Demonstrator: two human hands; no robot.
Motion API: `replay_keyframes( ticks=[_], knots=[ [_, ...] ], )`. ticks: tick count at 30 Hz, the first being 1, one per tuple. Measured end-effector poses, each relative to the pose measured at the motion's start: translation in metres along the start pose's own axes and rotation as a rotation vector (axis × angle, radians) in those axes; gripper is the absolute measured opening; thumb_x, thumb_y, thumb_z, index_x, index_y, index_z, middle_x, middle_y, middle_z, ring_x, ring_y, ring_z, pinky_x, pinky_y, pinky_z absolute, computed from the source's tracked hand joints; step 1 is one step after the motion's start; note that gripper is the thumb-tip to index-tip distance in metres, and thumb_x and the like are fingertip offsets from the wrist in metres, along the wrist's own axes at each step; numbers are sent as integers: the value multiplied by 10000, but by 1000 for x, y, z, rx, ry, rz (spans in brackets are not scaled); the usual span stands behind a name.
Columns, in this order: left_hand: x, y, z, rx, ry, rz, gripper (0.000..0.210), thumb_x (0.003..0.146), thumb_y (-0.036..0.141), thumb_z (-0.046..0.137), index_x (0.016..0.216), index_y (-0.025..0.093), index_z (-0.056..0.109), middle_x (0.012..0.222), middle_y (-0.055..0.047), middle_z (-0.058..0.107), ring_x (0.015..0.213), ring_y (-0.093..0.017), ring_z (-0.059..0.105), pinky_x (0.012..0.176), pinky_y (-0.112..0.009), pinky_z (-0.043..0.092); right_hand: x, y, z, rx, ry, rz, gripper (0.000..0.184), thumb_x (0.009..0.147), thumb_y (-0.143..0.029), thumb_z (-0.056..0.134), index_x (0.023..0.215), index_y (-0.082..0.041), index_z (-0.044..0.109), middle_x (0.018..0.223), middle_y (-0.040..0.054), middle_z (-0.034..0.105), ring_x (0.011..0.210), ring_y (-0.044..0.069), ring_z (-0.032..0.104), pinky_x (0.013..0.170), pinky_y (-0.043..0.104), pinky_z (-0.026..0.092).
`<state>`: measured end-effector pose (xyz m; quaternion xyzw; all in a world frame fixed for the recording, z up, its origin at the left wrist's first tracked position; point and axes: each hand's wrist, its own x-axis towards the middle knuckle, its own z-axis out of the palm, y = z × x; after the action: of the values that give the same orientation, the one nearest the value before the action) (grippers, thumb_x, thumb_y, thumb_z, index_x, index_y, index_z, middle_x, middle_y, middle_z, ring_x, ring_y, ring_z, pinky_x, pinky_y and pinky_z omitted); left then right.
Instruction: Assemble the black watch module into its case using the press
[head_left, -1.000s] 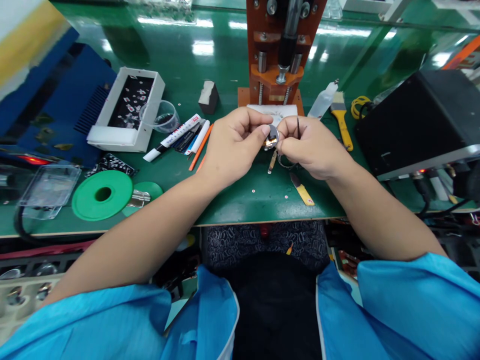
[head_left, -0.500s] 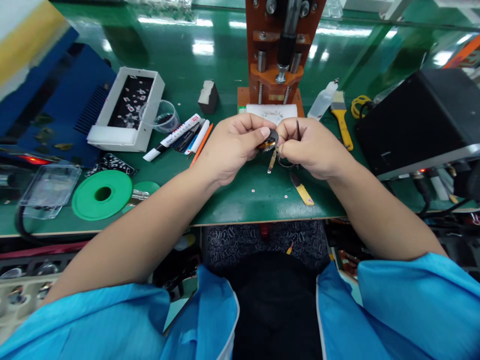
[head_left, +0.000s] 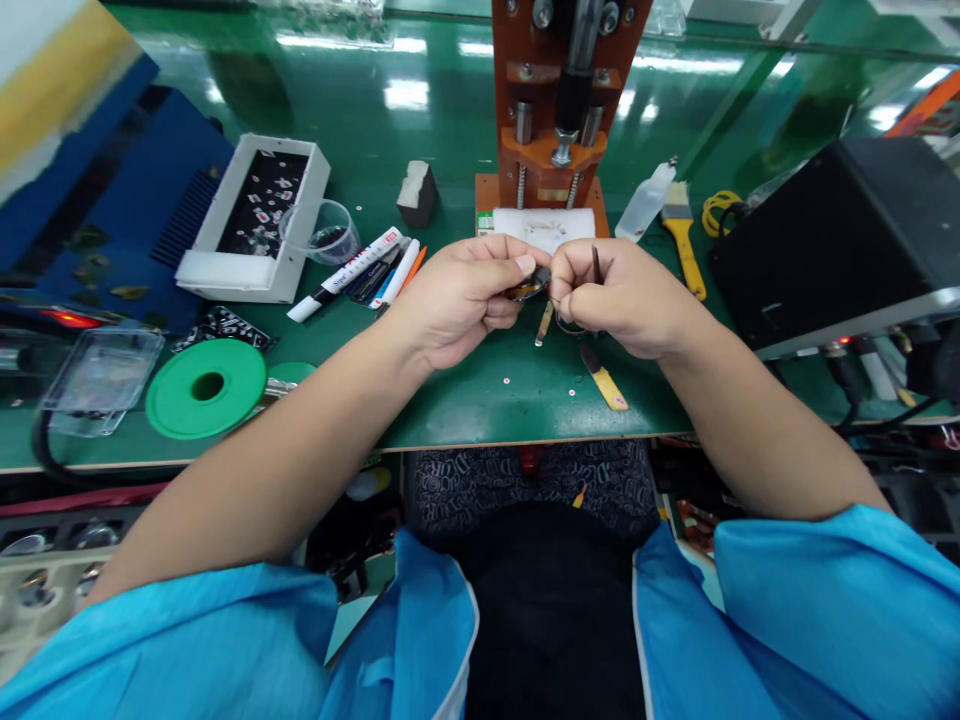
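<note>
Green benchtop (head_left: 450, 415) bears an orange press (head_left: 553, 180) behind the held part (head_left: 532, 284).

The small dark piece (head_left: 532, 284) in my left grip (head_left: 469, 300) looks glossy. My blue sleeves (head_left: 202, 635) are smooth cloth. Before me the green desk (head_left: 465, 412) shines, the spool (head_left: 169, 390) is smooth plastic, the bottle (head_left: 645, 204) translucent plastic, the brush bristles (head_left: 677, 201) look coarse, and the press (head_left: 540, 153) has bright, polished metal rods (head_left: 523, 124).
</note>
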<state>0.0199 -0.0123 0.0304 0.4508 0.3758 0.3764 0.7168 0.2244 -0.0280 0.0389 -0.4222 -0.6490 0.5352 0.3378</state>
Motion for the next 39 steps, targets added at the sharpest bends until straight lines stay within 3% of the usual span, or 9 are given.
replay_keyframes(
  ticks=[9, 14, 17, 24, 29, 33, 39],
  knots=[
    [1, 0, -6, -23, -93, -54, 161, 909, 240, 880, 844, 177, 747, 646, 39, 479, 474, -37, 323, 496, -220, 239, -6, 0, -1, 103, -66, 41, 210, 844, -227, 823, 777, -221, 624, 678, -28, 552, 578, 108, 393, 496, 262, 304],
    [0, 2, -8, -66, -186, -56, 133, 829, 216, 890, 813, 171, 766, 647, 39, 445, 502, -30, 284, 505, -210, 197, -3, 0, -2, 206, -122, -11, 135, 733, -163, 762, 745, -212, 637, 659, -22, 573, 577, 106, 438, 525, 252, 358],
    [-2, 4, -7, -68, -197, -57, 172, 806, 243, 916, 798, 179, 756, 660, 35, 449, 510, -33, 279, 502, -213, 199, -1, -1, -2, 294, -168, -11, 123, 688, -166, 749, 723, -209, 639, 606, -42, 544, 517, 81, 388, 496, 237, 302],
    [-5, 5, -7, -47, -175, -51, 201, 904, 305, 910, 874, 192, 746, 671, 33, 441, 495, -60, 349, 525, -258, 287, 2, -2, -6, 486, -267, -32, 169, 687, -147, 816, 736, -186, 659, 648, -42, 590, 488, 62, 409, 456, 206, 266],
    [-6, 6, -6, -151, -205, -76, 186, 951, 267, 893, 879, 180, 744, 667, 30, 512, 477, -40, 355, 480, -197, 289, 6, 5, -11, 599, -354, -71, 150, 747, -135, 820, 779, -167, 678, 684, -24, 623, 512, 68, 443, 459, 182, 297],
    [-6, 7, -4, -244, -233, -106, 175, 1009, 215, 815, 880, 152, 713, 649, 36, 524, 451, -19, 382, 457, -142, 310, 13, 14, -17, 691, -444, -156, 164, 832, -222, 851, 822, -160, 699, 703, -14, 647, 497, 66, 409, 447, 178, 334],
    [-6, 7, -2, -300, -174, -109, 191, 1051, 190, 763, 881, 148, 688, 658, 45, 505, 436, -14, 406, 451, -130, 313, 12, 8, -20, 690, -374, -152, 254, 829, -301, 901, 794, -181, 681, 693, -14, 625, 485, 71, 357, 418, 190, 298]
  ],
)
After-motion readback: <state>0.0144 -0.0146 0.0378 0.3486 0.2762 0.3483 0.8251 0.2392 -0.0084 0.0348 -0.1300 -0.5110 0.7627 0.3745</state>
